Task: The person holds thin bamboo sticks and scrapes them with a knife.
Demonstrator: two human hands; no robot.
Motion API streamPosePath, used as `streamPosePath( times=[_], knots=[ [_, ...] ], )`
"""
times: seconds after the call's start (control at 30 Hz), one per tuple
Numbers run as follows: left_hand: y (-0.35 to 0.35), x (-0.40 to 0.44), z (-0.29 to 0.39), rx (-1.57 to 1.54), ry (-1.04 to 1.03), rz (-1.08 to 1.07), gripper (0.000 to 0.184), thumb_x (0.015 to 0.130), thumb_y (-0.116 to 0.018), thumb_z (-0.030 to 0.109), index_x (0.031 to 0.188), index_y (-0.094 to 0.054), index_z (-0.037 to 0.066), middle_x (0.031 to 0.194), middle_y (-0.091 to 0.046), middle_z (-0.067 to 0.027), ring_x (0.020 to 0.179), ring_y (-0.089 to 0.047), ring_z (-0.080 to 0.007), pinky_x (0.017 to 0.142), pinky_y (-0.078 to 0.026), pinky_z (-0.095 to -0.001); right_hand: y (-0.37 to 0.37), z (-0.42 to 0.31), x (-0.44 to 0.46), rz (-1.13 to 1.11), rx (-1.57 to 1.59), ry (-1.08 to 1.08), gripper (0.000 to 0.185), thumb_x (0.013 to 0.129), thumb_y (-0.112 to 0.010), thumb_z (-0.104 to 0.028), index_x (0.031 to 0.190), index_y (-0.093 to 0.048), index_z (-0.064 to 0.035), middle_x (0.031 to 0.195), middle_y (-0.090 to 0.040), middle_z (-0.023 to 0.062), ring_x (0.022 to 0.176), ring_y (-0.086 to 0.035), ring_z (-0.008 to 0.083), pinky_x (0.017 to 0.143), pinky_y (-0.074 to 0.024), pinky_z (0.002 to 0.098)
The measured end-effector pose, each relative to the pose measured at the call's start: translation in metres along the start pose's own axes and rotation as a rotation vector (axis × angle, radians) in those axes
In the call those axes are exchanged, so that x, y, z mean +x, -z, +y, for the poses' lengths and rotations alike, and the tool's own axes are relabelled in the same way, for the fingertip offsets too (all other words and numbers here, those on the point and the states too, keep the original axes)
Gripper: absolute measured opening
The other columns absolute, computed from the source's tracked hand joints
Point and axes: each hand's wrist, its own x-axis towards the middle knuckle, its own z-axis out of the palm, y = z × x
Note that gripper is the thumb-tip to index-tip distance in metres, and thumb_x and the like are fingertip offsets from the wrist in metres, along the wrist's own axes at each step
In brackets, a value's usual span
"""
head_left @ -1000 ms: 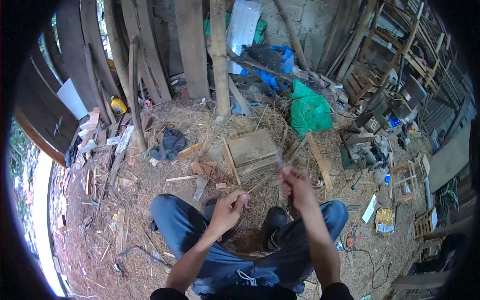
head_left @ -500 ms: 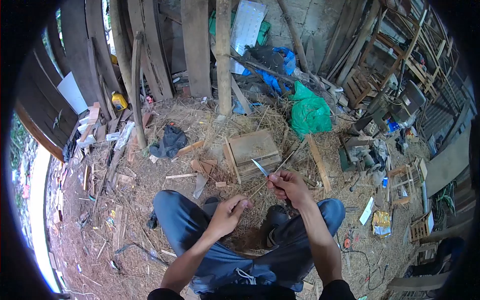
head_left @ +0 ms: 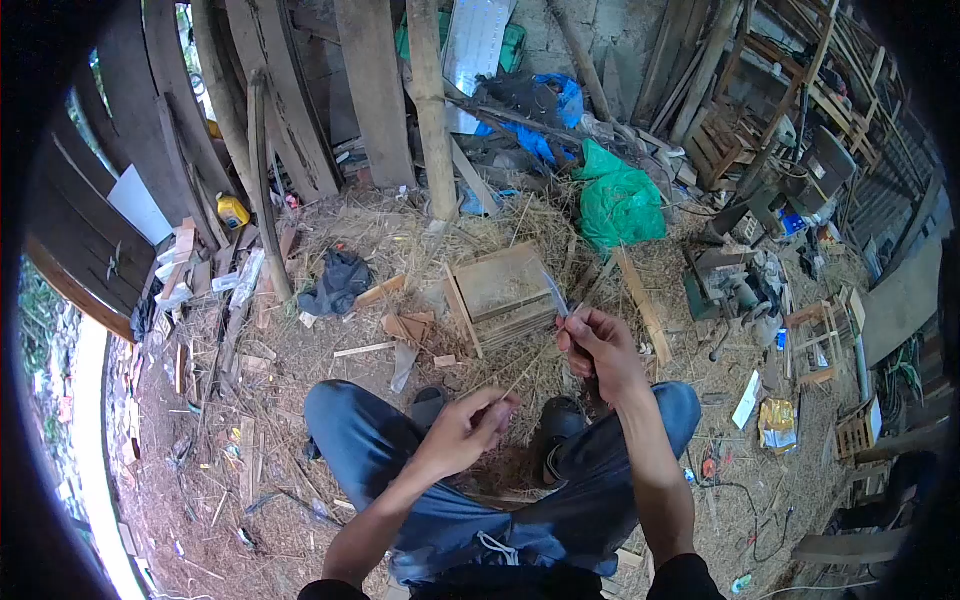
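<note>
My right hand (head_left: 605,350) is closed around the handle of a knife (head_left: 554,295); its narrow, shiny blade points up and away from me. Fingers and palm hide most of the handle. Lower and to the left, above my lap, my left hand (head_left: 468,430) is closed in a pinch. A thin pale stick (head_left: 516,384) seems to rise from its fingertips, hard to separate from the straw behind. The two hands are apart. Beyond them, a wooden box-like piece (head_left: 500,285) with slatted boards lies on the ground.
Straw and wood scraps cover the ground. A green plastic bag (head_left: 618,200) lies ahead, near a wooden post (head_left: 434,120). A black plastic bag (head_left: 337,283) and a yellow bottle (head_left: 232,211) are to the left. A small wooden frame (head_left: 815,340) stands right.
My right hand has moved slightly right and toward me, with the knife blade tilted more upright. My left hand has shifted a little to the right. The view has turned slightly.
</note>
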Motion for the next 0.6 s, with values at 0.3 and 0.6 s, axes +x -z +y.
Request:
streamPosePath(
  times=[0.3, 0.6],
  knots=[
    [-0.017, 0.024, 0.016, -0.482, 0.037, 0.054, 0.02, 0.094, -0.053, 0.017, 0.108, -0.057, 0.003, 0.075, -0.052, -0.0003, 0.052, -0.04, -0.003, 0.045, -0.031, -0.0173, -0.015, -0.005, -0.029, -0.109, -0.088, -0.026, 0.015, 0.091, -0.056, -0.015, 0.088, -0.056, -0.0005, 0.07, -0.059, 0.0049, 0.047, -0.041, 0.0055, 0.042, -0.0292, 0.0195],
    [-0.011, 0.015, 0.019, -0.551, 0.155, -0.027, 0.02, 0.092, -0.057, 0.018, 0.104, -0.059, 0.002, 0.073, -0.05, 0.002, 0.055, -0.037, -0.0022, 0.046, -0.027, -0.0166, -0.007, -0.011, -0.03, -0.201, -0.164, -0.138, 0.014, 0.091, -0.056, -0.014, 0.089, -0.057, -0.0001, 0.067, -0.056, 0.0024, 0.047, -0.041, 0.0038, 0.041, -0.0287, 0.0178]
  ],
)
